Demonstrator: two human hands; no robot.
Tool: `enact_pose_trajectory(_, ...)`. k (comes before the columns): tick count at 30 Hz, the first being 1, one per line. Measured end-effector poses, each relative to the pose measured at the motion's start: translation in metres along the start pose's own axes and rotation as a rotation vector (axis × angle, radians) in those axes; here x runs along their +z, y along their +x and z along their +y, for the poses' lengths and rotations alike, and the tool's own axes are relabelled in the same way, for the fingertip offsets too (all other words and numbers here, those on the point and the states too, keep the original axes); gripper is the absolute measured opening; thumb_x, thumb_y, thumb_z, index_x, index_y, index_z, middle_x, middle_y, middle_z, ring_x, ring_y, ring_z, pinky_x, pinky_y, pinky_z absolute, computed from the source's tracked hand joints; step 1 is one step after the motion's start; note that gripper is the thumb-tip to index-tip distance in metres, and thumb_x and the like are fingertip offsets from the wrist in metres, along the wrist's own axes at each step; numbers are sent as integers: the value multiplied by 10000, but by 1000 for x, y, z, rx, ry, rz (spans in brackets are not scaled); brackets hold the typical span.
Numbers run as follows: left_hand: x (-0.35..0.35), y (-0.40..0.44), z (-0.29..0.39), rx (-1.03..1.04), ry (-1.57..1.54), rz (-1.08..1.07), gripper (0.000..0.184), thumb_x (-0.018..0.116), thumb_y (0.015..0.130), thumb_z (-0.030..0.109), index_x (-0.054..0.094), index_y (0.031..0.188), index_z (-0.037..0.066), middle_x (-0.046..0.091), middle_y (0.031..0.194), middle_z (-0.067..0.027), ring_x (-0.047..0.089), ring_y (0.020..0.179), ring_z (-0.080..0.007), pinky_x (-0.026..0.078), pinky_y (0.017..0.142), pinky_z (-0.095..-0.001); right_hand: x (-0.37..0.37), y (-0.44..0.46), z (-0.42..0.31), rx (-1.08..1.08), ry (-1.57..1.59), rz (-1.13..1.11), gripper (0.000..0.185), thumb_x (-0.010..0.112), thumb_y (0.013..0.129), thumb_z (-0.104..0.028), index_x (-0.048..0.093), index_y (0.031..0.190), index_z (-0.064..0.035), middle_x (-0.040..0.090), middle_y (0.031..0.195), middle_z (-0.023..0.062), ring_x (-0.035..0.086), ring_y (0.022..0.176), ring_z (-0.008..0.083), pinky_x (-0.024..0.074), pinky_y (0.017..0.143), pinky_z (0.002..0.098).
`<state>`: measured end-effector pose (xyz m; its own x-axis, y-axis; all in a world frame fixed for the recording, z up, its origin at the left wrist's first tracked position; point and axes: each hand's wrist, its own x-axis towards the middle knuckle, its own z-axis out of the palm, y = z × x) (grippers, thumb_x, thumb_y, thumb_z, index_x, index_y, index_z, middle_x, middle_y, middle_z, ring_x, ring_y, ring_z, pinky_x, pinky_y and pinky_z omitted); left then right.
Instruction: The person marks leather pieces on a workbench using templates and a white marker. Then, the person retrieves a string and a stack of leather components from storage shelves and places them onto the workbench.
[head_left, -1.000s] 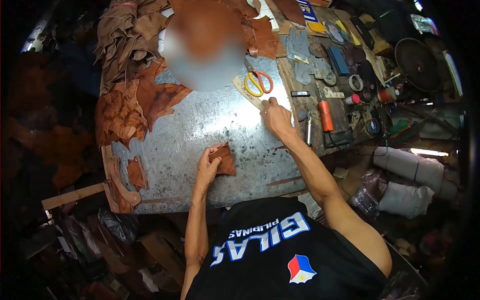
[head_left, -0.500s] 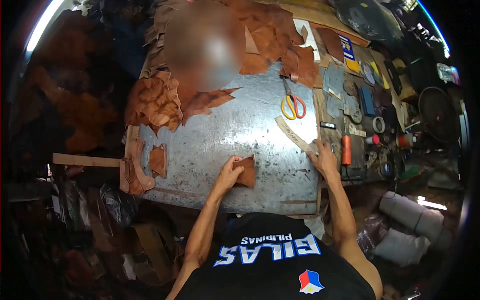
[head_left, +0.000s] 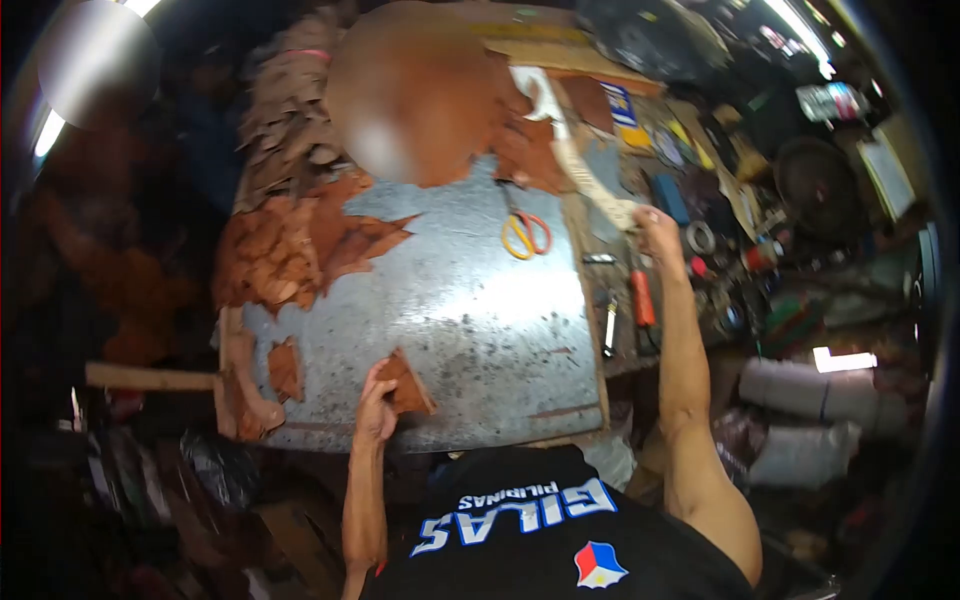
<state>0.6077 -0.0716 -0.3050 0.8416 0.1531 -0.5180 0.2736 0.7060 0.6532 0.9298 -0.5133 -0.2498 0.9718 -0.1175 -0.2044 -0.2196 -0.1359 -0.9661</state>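
At the workbench (head_left: 460, 300), left hand (head_left: 375, 405) pinching angular brown leather piece (head_left: 408, 386), right hand (head_left: 656, 236) pinching pale curved strip (head_left: 592, 187)

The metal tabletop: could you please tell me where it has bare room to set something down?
The tabletop is bare in its middle, between the scissors, the leather heap at left and the leather piece in the left hand. Leather sheets crowd its far end; tools crowd the bench along its right edge.

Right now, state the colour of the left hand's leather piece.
The leather piece is mostly reddish brown; head view.
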Motion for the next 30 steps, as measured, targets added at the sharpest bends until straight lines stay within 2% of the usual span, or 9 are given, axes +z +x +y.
enact_pose_trajectory(2,7,5,4,2,41,-31,483,549,824,31,442,1291,94,541,1173,-102,555,1080,-228,518,892,-394,-10,48,66,-659,-514,356,274,598,917,-290,664,964,-29,566,650,-5,474,525,108,374,490,288)
enact_pose_trajectory(4,15,14,1,68,31,-61,465,561,821,28,447,1270,75,525,1203,-86,515,1106,-197,445,961,-329,15,0,61,-326,-393,79,320,527,933,-270,617,817,14,605,715,148,559,658,226,425,614,394)
enact_pose_trajectory(6,24,20,-2,57,-47,-83,463,563,848,5,414,1282,71,523,1214,-92,515,1123,-190,445,975,-336,72,-65,80,-612,-607,-186,214,516,906,-163,637,763,-59,655,760,94,500,537,183,405,520,332)
enact_pose_trajectory(7,29,25,-6,85,-93,-124,482,586,855,24,381,1288,76,506,1229,-105,514,1132,-212,451,979,-368,99,-118,78,-106,-282,-487,148,532,866,-90,677,866,-62,698,893,54,553,593,168,432,535,299)
enact_pose_trajectory(8,32,27,-11,104,-137,-165,506,609,862,43,348,1294,80,490,1244,-119,512,1141,-234,457,984,-400,134,-163,87,-293,-318,-609,241,591,856,-94,663,1082,-48,684,1062,52,588,727,116,442,602,243)
enact_pose_trajectory(10,40,28,-17,103,-188,-193,454,594,890,24,373,1283,72,527,1217,-108,536,1123,-193,470,954,-343,186,-246,48,117,-27,-704,495,696,858,-188,536,1300,-32,629,1135,66,554,928,81,445,798,225)
enact_pose_trajectory(16,19,35,-11,94,218,-116,430,626,878,65,432,1262,45,573,1173,-104,556,1061,-151,478,885,-287,235,-271,62,-200,-185,-473,260,652,899,-203,637,1044,13,651,876,74,575,822,137,464,756,283)
enact_pose_trajectory(22,-13,37,17,635,1037,-198,540,622,825,53,418,1324,19,567,1124,-138,561,1078,-245,457,927,-366,244,-288,46,-762,-552,-294,216,589,884,-75,574,1099,-66,625,943,150,633,754,360,513,632,411)
enact_pose_trajectory(30,-30,50,0,1020,1356,-329,412,630,738,-22,570,1142,29,519,1079,-206,554,976,-378,469,856,-422,252,-292,87,-685,-787,-368,298,574,873,-53,510,1157,-119,554,903,124,608,720,372,487,575,459)
